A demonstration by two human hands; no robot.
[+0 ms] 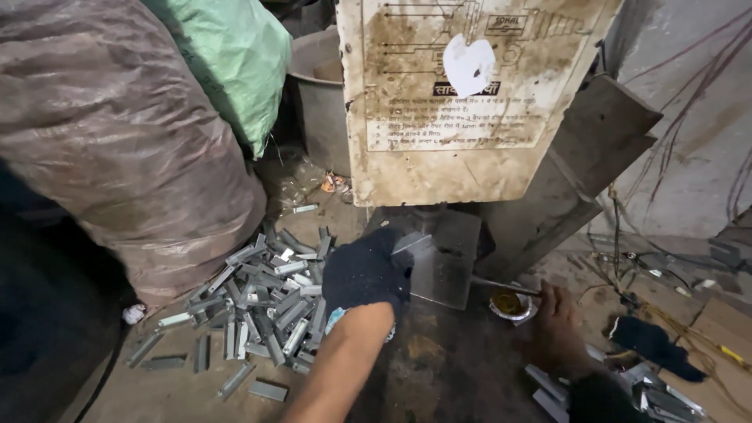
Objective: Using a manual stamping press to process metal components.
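Note:
My left hand point(364, 274), in a dark glove, reaches to the base of a press machine point(470, 102). Its fingers pinch a small flat grey metal piece point(411, 243) against the steel block point(446, 262) under the machine. My right hand point(558, 325) is bare and rests low at the right. It grips a thin stick point(501, 287) that lies across a small bowl of yellow liquid point(509, 305) and points toward the block.
A heap of several grey metal channel pieces point(266, 301) lies on the floor left of my gloved hand. Big plastic-wrapped sacks point(117, 133) stand at the left, a grey tub point(317, 94) behind. More metal pieces point(650, 395) and a dark cloth point(650, 345) lie at bottom right; wires point(666, 266) trail along the wall.

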